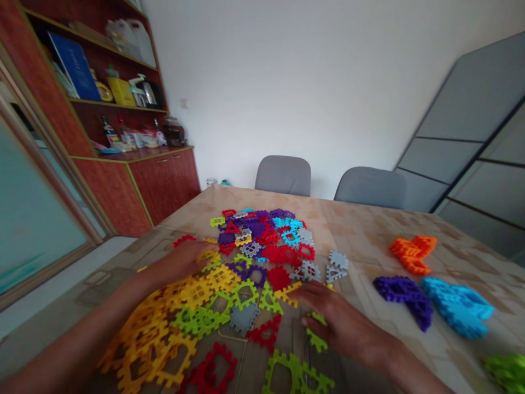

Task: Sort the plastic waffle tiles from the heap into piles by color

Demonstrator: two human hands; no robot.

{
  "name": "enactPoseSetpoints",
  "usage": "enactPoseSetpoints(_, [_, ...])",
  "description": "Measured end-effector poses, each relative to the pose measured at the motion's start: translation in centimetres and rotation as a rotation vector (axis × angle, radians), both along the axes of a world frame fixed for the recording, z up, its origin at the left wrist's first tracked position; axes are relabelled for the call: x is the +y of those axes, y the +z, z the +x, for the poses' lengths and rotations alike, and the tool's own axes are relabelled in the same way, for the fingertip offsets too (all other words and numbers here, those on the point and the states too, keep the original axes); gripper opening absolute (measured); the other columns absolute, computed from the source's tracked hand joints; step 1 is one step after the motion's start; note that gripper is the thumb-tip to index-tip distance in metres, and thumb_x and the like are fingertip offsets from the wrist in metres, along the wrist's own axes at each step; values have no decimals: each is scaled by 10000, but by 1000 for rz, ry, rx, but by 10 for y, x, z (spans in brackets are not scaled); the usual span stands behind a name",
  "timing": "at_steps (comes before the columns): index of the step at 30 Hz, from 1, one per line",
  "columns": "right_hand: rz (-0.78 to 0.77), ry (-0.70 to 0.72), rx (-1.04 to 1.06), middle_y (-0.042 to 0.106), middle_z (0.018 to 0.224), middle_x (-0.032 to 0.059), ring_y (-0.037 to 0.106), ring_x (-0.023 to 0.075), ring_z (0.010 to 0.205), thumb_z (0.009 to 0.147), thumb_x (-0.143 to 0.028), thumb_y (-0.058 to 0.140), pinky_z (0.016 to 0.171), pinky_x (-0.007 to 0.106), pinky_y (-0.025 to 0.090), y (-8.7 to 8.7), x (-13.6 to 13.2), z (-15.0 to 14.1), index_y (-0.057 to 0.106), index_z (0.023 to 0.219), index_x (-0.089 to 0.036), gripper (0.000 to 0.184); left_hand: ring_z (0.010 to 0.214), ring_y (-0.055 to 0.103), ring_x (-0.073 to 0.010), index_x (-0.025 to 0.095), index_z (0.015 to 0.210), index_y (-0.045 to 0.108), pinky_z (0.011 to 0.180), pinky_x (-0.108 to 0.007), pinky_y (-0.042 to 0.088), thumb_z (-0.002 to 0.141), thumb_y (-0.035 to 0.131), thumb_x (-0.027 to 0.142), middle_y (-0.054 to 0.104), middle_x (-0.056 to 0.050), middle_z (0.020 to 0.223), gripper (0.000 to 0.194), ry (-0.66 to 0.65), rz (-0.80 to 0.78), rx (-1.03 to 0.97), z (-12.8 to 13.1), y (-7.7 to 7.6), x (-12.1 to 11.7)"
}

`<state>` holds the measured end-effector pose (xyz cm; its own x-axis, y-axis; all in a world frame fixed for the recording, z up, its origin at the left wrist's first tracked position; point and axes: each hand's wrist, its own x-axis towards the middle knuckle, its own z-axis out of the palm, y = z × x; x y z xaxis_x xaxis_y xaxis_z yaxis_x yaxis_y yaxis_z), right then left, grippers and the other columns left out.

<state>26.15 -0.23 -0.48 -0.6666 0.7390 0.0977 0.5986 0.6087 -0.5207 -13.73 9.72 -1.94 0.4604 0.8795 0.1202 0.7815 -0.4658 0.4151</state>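
We're right on the right hand (338,323), fingers curled down and narrow around a lime-green notched plastic piece (316,340); they're touching it, but from up here we can't tell whether it's truly pinched. That piece lies just under the fingertips, its long axis running from the fingers down toward the near edge of the table, and the right hand is clearly the closer one. The wrist comes in from the near right corner, with the hand turned palm down.

Across the spread, the left hand (176,261) is open and flat, palm down, its fingers lying over yellow notched plastic pieces (219,279), with the forearm reaching in from the near left corner. Between the hands, we've got a grey piece (244,320) and a red piece (264,332).

Toward the far edge sits a mixed heap of coloured pieces (262,235) on a patterned tablecloth (369,235). Out by the right edge, there's an orange stack (412,253), a purple stack (404,300) and a blue stack (457,306).
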Motion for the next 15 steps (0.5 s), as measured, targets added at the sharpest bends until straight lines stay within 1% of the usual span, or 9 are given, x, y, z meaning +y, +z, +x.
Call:
enactPoseSetpoints(4, [15,139,-35,634,1345,96,568,252,1249,908,-169,634,1063,391,449,6,14,-44,599,1321,-235,419,1304,547,-339,235,1287,634,1102,-463,415,826,643,371,607,-111,1426,481,-52,-41,1,1,-6,-5])
enactPoseSetpoints(6, [36,176,-49,608,1379,107,542,253,1276,907,-176,648,1085,382,425,3,24,-65,580,1346,-209,446,1300,551,-335,219,1301,619,1093,-450,425,831,640,384,609,-124,1416,498,-74,-76,-16,3,-6,-5])
enactPoseSetpoints(8, [67,189,-78,597,1387,129,519,274,1294,889,-189,679,1105,395,403,-2,35,-81,568,1360,-170,485,1266,582,-321,208,1306,610,1069,-421,449,838,633,434,641,-123,1372,520,-103,-127,-44,3,-2,-5])
enactPoseSetpoints(10, [95,185,-110,601,1363,149,518,303,1284,859,-225,724,1105,419,396,-8,45,-92,572,1355,-143,526,1235,609,-309,201,1324,590,1037,-388,474,847,613,518,660,-113,1348,573,-131,-189,-84,2,3,-6])
enactPoseSetpoints(12, [110,173,-127,608,1330,156,534,320,1250,818,-276,774,1088,437,406,-13,52,-96,585,1341,-142,572,1214,628,-304,209,1374,546,988,-363,505,874,558,601,664,-95,1346,635,-151,-255,-130,0,9,-7])
enactPoseSetpoints(15, [103,174,-114,605,1303,152,550,318,1211,760,-314,819,1058,433,425,-16,57,-95,593,1331,-154,634,1191,645,-307,230,1466,447,906,-344,542,930,466,638,659,-84,1354,674,-159,-332,-180,-5,17,-10])
